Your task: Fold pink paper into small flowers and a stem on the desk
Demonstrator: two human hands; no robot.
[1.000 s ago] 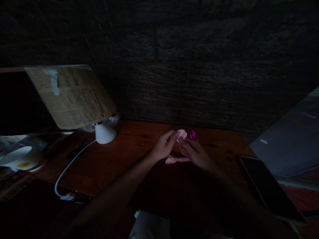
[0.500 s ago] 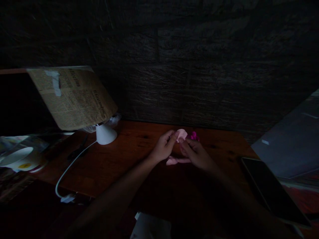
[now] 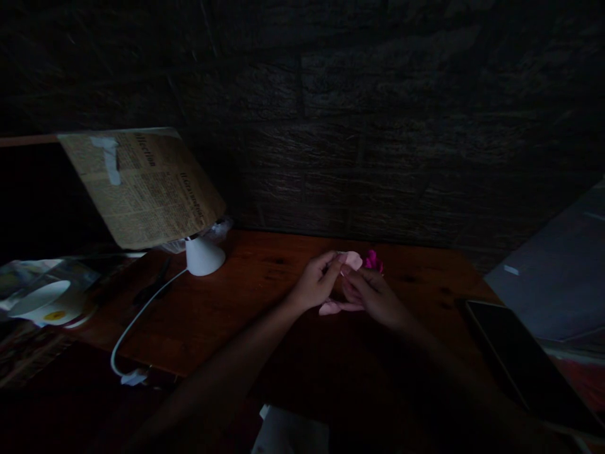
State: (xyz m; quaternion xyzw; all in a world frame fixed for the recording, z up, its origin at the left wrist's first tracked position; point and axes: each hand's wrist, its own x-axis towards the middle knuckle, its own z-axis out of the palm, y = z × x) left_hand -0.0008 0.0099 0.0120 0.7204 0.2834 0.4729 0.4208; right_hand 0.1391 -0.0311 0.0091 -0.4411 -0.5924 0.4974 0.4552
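The person's left hand (image 3: 314, 282) and right hand (image 3: 377, 296) are keeping their fingers pinched nearly together on a pale pink piece (image 3: 352, 260), with the left thumb now sitting lower and closer to the right fingertips than half a second ago, so the piece is seemingly being adjusted, not released. A pink strip (image 3: 329, 308) is lying on the desk (image 3: 255, 268) just below the fingers, while a magenta flower-like piece (image 3: 373, 260) is resting just beyond the right ones.

Newsprint lampshade (image 3: 149, 189), wht cup (image 3: 67, 306) L, dk tablet (image 3: 532, 362) R
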